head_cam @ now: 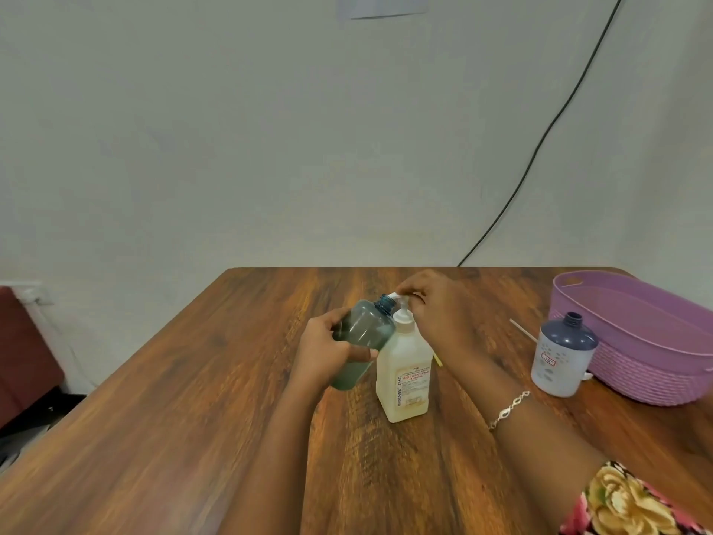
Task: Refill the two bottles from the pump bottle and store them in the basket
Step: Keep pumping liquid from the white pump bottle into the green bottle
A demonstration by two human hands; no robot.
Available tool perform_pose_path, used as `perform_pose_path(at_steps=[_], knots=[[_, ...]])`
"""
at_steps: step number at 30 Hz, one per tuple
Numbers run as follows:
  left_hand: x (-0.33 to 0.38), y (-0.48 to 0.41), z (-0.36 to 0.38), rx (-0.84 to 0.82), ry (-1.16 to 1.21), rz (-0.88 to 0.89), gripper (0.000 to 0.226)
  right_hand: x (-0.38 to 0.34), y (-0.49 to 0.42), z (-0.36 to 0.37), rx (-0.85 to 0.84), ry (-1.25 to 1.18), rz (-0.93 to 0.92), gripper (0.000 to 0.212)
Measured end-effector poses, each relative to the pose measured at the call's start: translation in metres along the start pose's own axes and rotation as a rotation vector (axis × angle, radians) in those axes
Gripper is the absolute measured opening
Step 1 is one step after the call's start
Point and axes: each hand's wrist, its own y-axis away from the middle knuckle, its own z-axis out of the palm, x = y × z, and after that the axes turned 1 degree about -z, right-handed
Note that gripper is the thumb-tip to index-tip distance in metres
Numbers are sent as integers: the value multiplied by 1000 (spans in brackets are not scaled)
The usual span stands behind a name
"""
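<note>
Your main risk is a miss at the spout [390, 296]: the tinted bottle [366, 334] has a narrow neck, and it sits tilted with its mouth just at the spout's tip, so a slight drift of either hand as you pump would likely send liquid down the outside of the bottle and onto the bench [193, 380]. A hard, off-centre push could also rock the pump bottle [405, 376], since nothing steadies its body; it stands on the bench on its base alone. A wet, slippery bottle would then be harder to hold at that tilt. Your left hand [328, 349] holds the tinted bottle off the bench, leaning up and to the right, with fingers [333, 316] wrapped over the far side of its middle and the thumb across the near side, grasping it firmly. Your right hand [436, 307] arches over the pump bottle from the right, its fingers curled down onto the pump head, wrist raised; motion blur hides the exact contact. The second bottle [561, 353] stands uncapped, touching or just beside the basket [656, 376], well apart from your hands.
</note>
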Motion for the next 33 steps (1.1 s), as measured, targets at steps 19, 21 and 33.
perform_pose_path(at_steps=[19,21,33], knots=[[-5,-2,4,20,10,0,68,17,19,11,34,352,-350,30],[-7,1,5,12,22,-13,66,20,19,17,44,338,-320,26],[0,0,1,15,-6,18,56,14,12,18,129,142,-240,28]])
